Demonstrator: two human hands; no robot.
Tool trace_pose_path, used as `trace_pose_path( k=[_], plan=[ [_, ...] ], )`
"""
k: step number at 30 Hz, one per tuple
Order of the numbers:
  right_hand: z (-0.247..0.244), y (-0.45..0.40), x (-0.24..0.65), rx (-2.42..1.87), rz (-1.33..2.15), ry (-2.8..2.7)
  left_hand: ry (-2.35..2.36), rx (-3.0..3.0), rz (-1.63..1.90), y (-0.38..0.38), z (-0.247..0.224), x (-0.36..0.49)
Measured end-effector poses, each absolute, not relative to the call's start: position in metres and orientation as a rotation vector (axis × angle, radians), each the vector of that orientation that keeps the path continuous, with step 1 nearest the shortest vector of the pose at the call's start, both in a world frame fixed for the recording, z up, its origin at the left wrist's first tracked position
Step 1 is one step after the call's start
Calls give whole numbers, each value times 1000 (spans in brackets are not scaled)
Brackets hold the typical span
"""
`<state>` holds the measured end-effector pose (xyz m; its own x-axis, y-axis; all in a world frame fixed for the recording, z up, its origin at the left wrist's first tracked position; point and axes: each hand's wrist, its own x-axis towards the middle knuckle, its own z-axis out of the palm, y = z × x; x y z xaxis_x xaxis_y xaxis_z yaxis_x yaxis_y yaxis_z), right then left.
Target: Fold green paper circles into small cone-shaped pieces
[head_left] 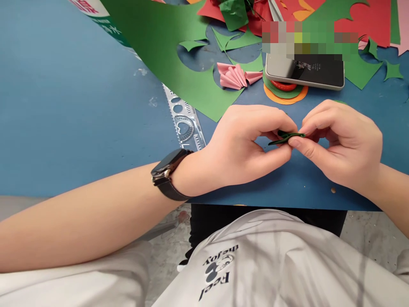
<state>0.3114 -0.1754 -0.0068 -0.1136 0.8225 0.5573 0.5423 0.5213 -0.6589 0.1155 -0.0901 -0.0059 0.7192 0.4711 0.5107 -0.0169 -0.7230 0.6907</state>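
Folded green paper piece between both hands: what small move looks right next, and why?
Probably press the crease flatter with the thumbs. The left hand and right hand both pinch the folded green paper piece just above the blue table, and its layers look slightly splayed at the left end. A pleated pink paper piece lies beyond.

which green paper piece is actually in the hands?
The small folded dark green strip, pinched between left hand and right hand. The big green sheet lies flat, untouched.
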Motion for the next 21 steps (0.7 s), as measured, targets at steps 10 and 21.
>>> trace_pose_path(
  k=[10, 21],
  plan=[
    [-5, -177, 313, -1143, 364, -1771, 378, 2197, 883, -90, -6, 115],
    [-3, -180, 311, -1159, 473, -1676, 291, 2235, 852, -86, -5, 114]
  ],
)
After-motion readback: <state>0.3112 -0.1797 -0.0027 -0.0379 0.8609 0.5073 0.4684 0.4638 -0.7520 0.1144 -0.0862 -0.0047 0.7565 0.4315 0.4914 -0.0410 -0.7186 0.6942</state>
